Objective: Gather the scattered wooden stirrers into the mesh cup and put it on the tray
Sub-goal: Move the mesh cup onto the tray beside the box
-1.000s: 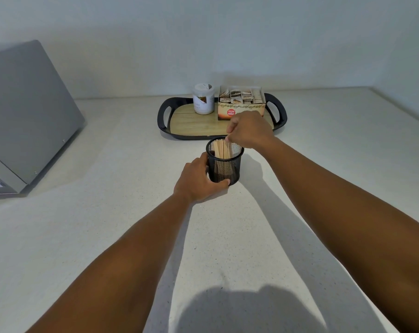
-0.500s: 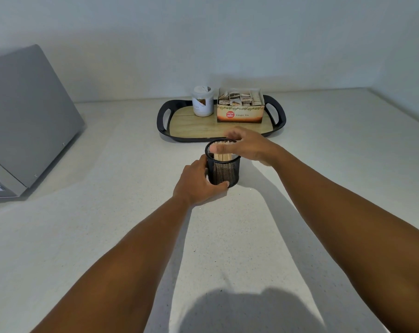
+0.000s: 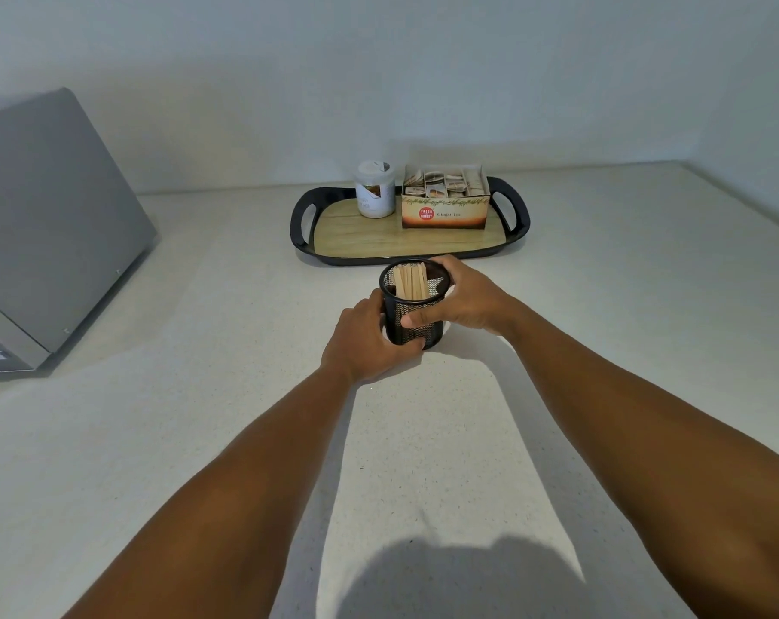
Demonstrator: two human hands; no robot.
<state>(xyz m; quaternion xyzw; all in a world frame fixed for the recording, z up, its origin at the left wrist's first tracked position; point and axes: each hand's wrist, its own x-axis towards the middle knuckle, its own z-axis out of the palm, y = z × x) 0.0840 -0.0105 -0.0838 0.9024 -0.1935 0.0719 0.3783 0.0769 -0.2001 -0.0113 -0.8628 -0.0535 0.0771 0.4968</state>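
Mesh cup (image 3: 415, 312) on bench, just before tray (image 3: 409, 243), stirrers (image 3: 410, 282) upright inside. Left hand (image 3: 369, 339) and right hand (image 3: 463, 301) both curled round wall. Likely light, stiff; loose sticks tip easily, so hold mid-wall, keep upright.

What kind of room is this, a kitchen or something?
Probably a kitchen or office tea corner: a pale speckled counter holds a serving tray with a box of ginger tea and a small white jar, plus wooden stirrers.

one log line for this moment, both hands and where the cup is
left hand grips mesh cup | right hand grips cup | stirrers in cup | cup on counter, before tray
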